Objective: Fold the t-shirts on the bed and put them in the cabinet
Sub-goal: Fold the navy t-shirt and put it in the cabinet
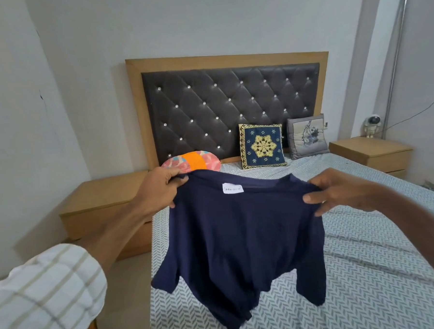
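Plainly, the dark navy knitted t-shirt (242, 238) hung in the middle of the frame, held up by its shoulders over the bed with the grey-and-white patterned sheet (367, 269), its hem trailing down to brush the sheet at the lower centre. The left hand (159, 190), left of centre, had its fingers (179, 180) curled round and pinching the shoulder seam; the right hand (343, 190), right of centre, pinched the other shoulder, thumb in front and fingers bunching the cloth behind.

Several things looked liable to go wrong. Both holds were only pinches on soft, slack fabric, so a slip on either side would have let the shirt swing and crumple. The right shoulder was already gathered, which I judged would carry creases into the fold. The sleeves dangled unevenly and the hem sat skewed toward the lower left, so laying it down carelessly could have trapped a sleeve underneath. No cabinet was in view, and the wooden bedside unit (105, 203) at the left stood close to the left elbow.
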Available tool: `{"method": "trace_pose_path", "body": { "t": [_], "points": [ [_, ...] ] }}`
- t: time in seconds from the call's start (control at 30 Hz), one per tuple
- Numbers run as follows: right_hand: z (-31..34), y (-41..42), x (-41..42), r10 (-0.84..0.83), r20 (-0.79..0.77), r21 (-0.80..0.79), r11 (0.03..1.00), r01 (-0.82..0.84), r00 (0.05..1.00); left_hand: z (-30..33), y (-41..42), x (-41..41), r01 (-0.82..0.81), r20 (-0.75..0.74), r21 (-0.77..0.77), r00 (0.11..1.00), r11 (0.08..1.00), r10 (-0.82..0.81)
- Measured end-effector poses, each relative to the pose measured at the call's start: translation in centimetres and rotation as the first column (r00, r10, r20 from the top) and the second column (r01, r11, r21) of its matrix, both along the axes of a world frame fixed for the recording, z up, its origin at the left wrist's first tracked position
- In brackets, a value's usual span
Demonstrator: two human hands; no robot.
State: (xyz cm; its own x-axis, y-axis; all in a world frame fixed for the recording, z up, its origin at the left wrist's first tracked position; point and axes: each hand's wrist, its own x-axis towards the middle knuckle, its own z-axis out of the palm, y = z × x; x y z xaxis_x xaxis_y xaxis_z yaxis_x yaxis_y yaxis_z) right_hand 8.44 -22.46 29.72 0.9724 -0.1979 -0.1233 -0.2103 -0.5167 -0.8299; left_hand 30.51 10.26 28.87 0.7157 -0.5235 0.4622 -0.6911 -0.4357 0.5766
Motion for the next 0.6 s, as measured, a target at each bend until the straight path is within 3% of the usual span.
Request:
{"method": "trace_pose_path", "body": {
  "t": [0.1,0.2,0.27,0.33,0.4,0.47,0.53,0.6],
  "points": [
    [0.3,0.2,-0.1,-0.088,0.089,0.068,0.994,0.082,0.992,0.6,-0.7,-0.3,0.0,-0.212,-0.18,0.977,0.984,-0.039],
    [1.0,0.5,0.3,-0.205,0.241,0.082,0.978,0.191,0.948,1.7,-1.6,-0.3,-0.117,-0.392,-0.388,0.919,0.914,-0.049],
    [2.0,0.4,0.5,-0.245,0.362,-0.041,0.96,0.278,0.899,2.4,-1.6,-0.2,-0.147,-0.299,-0.418,0.954,0.896,0.017],
    [3.5,-0.4,0.2,-0.232,0.413,-0.118,0.945,0.305,0.881,3.3,-1.1,-0.1,-0.032,-0.178,-0.377,0.983,0.926,-0.039],
    [5.2,-1.2,-0.5,-0.176,0.336,-0.172,0.954,0.244,0.925,4.3,-0.6,-0.1,0.023,-0.025,-0.107,0.999,0.994,-0.026],
    [6.3,-1.9,-1.3,-0.158,0.219,-0.253,0.944,0.212,0.963,4.8,-0.7,-0.3,-0.032,0.16,0.105,0.987,0.994,0.015],
    [6.9,-1.9,-1.6,-0.206,0.214,-0.301,0.916,0.265,0.955,5.4,-1.1,-0.7,-0.08,0.174,0.038,0.982,0.996,0.072],
    [7.4,-1.6,-1.5,-0.322,0.373,-0.215,0.883,0.418,0.87,6.5,-2.0,-1.3,-0.116,0.042,-0.169,0.991,0.979,0.124]
  ]
}}
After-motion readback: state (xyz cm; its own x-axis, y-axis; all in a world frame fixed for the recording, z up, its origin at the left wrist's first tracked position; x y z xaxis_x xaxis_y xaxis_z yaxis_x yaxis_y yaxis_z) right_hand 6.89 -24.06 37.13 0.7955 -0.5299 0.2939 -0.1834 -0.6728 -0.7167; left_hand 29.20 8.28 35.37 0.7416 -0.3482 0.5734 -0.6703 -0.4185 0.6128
